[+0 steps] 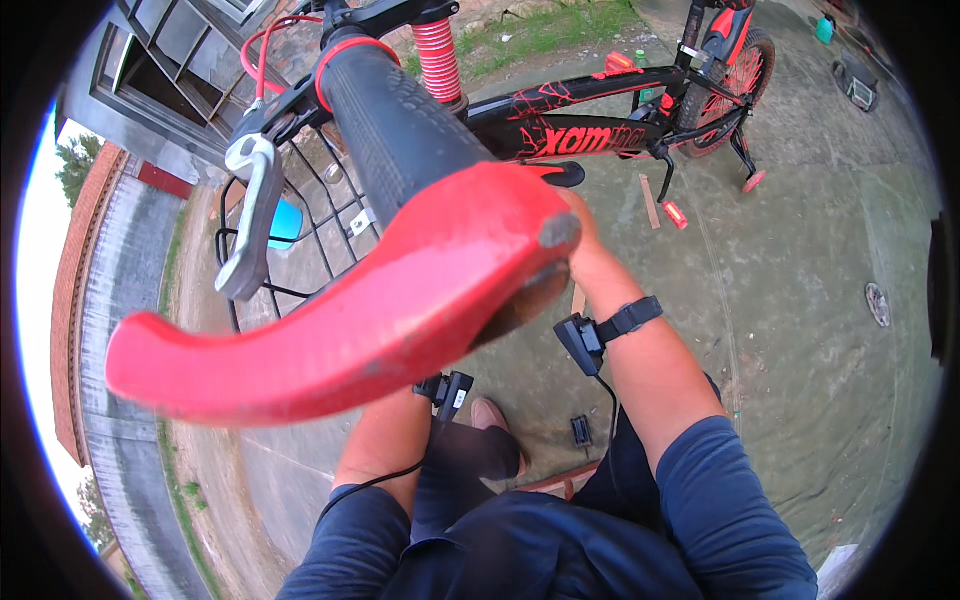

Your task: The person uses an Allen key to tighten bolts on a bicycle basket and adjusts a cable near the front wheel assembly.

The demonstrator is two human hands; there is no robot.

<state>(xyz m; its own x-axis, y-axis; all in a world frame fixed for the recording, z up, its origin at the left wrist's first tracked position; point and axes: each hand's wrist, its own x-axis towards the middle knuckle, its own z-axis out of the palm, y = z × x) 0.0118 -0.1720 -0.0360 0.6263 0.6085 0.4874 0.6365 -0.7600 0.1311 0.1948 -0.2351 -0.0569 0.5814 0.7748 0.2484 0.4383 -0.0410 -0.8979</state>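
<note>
Concrete ground (pixel 800 270), grey-green and stained, with a grass strip (pixel 540 45) along the top and a grey wall (pixel 120 300) at left. We see a black-and-red bicycle (pixel 590 110) across the upper half, its handlebar up close to the camera. Rubber grip (pixel 400 120): black, round, textured. Joined to it, a red handle end (pixel 330 330): smooth, horn-shaped, curving left, scuffed at the blunt right tip. Brake lever (pixel 255 215) beside the grip: bent silver metal. Ribbed red sleeve (pixel 437 60) just beyond.

Containers: black wire basket (pixel 288 291) below the grip. We see a blue bucket (pixel 286 222) through its wires; can't tell if it sits inside or behind.

Right hand (pixel 588 235) is at the red handle end, mostly covered by it; fingers hidden, so we can't tell whether it's gripping. Left hand is fully hidden behind the same piece, only the left forearm (pixel 385 440) showing; grip unknown to us. Wood strip (pixel 650 202) and red reflector (pixel 675 215) lie side by side on the ground.
</note>
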